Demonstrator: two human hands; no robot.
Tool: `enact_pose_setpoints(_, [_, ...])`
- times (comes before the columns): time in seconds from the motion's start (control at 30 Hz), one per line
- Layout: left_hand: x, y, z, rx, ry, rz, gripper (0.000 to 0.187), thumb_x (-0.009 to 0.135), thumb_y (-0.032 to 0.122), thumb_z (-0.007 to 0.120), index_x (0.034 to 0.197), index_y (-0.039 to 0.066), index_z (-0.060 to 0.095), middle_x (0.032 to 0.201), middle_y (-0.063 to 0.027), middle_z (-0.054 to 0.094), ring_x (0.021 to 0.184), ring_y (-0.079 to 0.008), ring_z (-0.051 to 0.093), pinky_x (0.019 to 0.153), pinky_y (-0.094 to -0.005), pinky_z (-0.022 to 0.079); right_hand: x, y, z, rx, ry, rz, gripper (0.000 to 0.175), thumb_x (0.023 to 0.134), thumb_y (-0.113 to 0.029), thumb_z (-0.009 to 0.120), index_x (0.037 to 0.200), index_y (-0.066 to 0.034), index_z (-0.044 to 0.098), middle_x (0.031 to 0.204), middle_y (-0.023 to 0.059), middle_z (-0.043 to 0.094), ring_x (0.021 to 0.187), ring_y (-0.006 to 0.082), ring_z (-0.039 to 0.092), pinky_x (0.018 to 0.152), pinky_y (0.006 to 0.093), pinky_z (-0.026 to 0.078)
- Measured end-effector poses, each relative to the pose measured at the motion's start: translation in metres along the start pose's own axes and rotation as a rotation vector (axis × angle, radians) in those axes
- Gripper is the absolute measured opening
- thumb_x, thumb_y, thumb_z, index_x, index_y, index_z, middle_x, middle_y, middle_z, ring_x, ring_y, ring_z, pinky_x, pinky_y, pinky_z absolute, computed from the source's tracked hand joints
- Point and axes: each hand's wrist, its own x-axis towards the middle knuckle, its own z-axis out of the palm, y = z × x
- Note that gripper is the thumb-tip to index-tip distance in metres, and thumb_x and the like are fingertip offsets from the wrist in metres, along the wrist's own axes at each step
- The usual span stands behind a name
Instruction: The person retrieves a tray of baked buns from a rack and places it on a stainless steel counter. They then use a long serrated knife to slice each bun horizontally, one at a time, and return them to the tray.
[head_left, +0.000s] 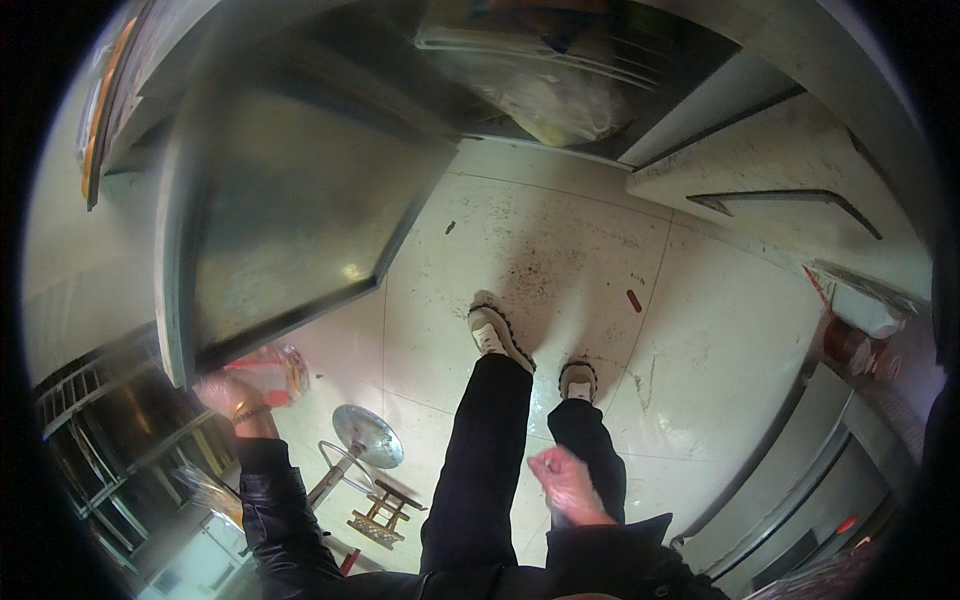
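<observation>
My left hand (223, 395), with a bracelet at the wrist, is at the lower edge of an open metal door (300, 202); the door's corner hides part of the fingers, so its grip is unclear. Low in front of my right leg, my right hand (559, 480) is curled and slightly blurred; whether something small is in it cannot be told. Behind the door's inner side, the open cabinet (697, 97) holds a clear plastic bag (562, 105) with pale contents and a wire rack above it.
A second door with a bar handle (787, 196) stands at the right. A round metal stool (367, 436) and a small wooden stool (379, 517) are near my left arm. A metal shelf rack (112, 465) is at lower left. A red strip (634, 301) lies on the tiles.
</observation>
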Motion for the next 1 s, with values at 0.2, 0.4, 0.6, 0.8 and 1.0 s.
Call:
enact_pose_setpoints(0.2, [-0.009,0.001,-0.005,0.057,0.049,0.098,0.043,0.107,0.038,0.053,0.125,0.001,0.065,0.122,-0.0095,0.067,0.107,-0.0235,0.063,0.092,-0.0353,0.052,0.162,-0.178,-0.077,-0.602,0.882,-0.766,0.021,0.100,-0.035,0.068,0.100,-0.0144,0.071,0.080,0.0127,0.071,0.066,0.0331,0.070,0.058,0.0464,0.055])
enact_pose_setpoints(0.4, [0.016,-0.020,-0.034,0.250,-0.013,0.357,0.029,0.102,0.024,0.058,0.111,-0.002,0.066,0.102,-0.0100,0.067,0.092,-0.0206,0.061,0.081,-0.0352,0.051,0.241,-0.416,-0.141,-0.894,1.361,-1.329,0.018,0.101,-0.033,0.066,0.113,-0.0194,0.071,0.100,0.0079,0.076,0.087,0.0279,0.076,0.068,0.0404,0.063])
enact_pose_setpoints(0.6, [0.012,-0.024,-0.043,0.445,-0.088,0.505,0.022,0.099,0.021,0.059,0.090,0.001,0.062,0.075,-0.0058,0.060,0.066,-0.0196,0.053,0.058,-0.0372,0.043,0.260,-0.469,-0.164,-0.953,1.348,-1.751,0.013,0.099,-0.021,0.070,0.111,-0.0172,0.073,0.101,0.0098,0.077,0.089,0.0297,0.076,0.075,0.0402,0.061])
enact_pose_setpoints(0.8, [-0.007,-0.017,-0.031,0.482,-0.006,0.605,0.020,0.099,0.018,0.058,0.085,0.004,0.063,0.075,-0.0071,0.061,0.066,-0.0202,0.056,0.058,-0.0358,0.044,0.247,-0.481,-0.181,-1.111,1.228,-1.739,0.013,0.096,-0.019,0.073,0.108,-0.0143,0.073,0.093,0.0114,0.076,0.084,0.0304,0.075,0.069,0.0422,0.061])
enact_pose_setpoints(1.0, [0.018,-0.030,-0.074,0.545,-0.129,0.462,0.017,0.104,0.015,0.059,0.110,0.000,0.066,0.104,-0.0080,0.068,0.089,-0.0205,0.062,0.080,-0.0331,0.050,0.233,-0.485,-0.180,-1.313,0.973,-1.361,0.055,0.093,-0.021,0.064,0.138,0.0060,0.049,0.129,0.0295,0.060,0.113,0.0429,0.064,0.092,0.0527,0.053])
